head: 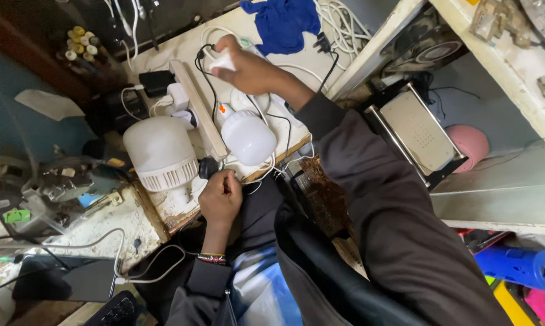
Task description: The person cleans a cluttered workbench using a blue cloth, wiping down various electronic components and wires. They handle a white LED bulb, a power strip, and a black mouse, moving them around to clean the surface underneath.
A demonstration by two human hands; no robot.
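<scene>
The white tabletop (296,57) in front of me is crowded with cables and lamps. Its biggest item is a large white bulb (162,151) with a ribbed collar, lying at the left edge. Beside it, past a long pale power strip (198,108) that runs diagonally across the board, lies a smaller white bulb (247,137) with an orange mark near its neck. A blue cloth (282,21) is bunched at the far end, next to a coil of white cord (345,24).

My right hand (251,69) reaches across the tabletop; its grip is clamped around a small white adapter (223,60), held just above the far end of the power strip, with a black wire (209,78) trailing down from it toward the bulbs. The adapter sits at my fingertips, mostly covered by them.

My left hand (221,196) is curled into a fist at the near edge of the tabletop, just below a small black plug (208,167). I cannot tell whether that grip encloses anything. A beaded bracelet (212,258) circles that wrist.
</scene>
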